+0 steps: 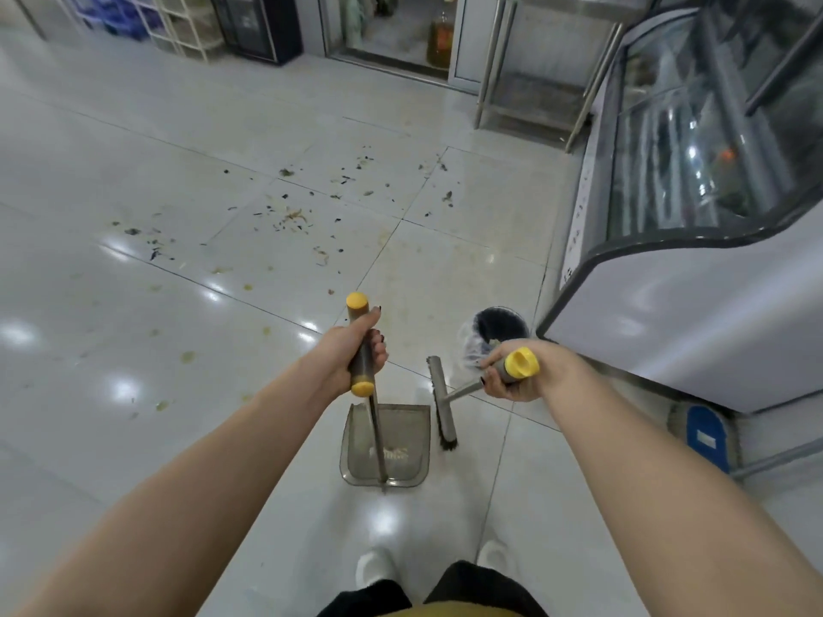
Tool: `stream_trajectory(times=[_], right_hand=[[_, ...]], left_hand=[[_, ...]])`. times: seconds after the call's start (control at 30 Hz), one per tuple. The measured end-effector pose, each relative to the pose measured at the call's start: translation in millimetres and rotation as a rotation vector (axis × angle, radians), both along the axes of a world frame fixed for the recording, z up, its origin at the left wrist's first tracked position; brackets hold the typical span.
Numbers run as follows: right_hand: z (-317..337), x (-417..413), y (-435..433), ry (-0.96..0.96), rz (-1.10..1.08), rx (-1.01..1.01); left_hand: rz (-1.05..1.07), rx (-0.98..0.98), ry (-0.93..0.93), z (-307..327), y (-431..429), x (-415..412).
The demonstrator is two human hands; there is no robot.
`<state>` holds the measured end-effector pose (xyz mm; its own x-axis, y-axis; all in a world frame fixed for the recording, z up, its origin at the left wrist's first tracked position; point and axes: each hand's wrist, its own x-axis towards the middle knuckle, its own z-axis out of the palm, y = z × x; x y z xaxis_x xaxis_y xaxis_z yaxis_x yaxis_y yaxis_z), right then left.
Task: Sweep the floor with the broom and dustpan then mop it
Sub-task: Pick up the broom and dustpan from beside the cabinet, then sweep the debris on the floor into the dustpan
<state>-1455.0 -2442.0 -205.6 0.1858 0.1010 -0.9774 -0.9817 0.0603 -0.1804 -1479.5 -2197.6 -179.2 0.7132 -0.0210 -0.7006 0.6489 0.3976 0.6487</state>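
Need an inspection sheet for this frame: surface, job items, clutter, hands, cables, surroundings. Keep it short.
Surface: glossy pale tile floor, dark and yellowish scraps scattered ahead.
Job's things: dustpan low in front of the feet; broom just right of it, bristles down. No mop identified.
Clutter: dark bin with a clear liner, beside the display case.
Hands: left hand grips the dustpan handle; right hand grips the broom handle near its yellow cap.
Cables: nothing seen.
Surroundings: glass display case on the right, steel table beyond it, shelving at the far end.
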Motion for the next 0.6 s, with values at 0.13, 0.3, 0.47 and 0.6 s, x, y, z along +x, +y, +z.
stream_trajectory(times=[0.13,0.3,0.47,0.6], right_hand=[[4.6,14.5,59.0,-0.049,0.077,-0.019],[0.6,52.0,120.1,-0.112,0.129,-0.026],[-3.2,98.2,171.6,-0.157,0.209,-0.016],[-11.9,148.8,205.1,-0.123,0.192,-0.01]], left_hand=[[0.09,-0.067,-0.002,3.1,53.4,2.7],[0.173,-0.129,-0.014,9.1,109.7,13.6],[0.279,-0.197,-0.018,11.7,158.9,40.3],[0.335,-0.212,-0.016,8.7,193.3,77.0]])
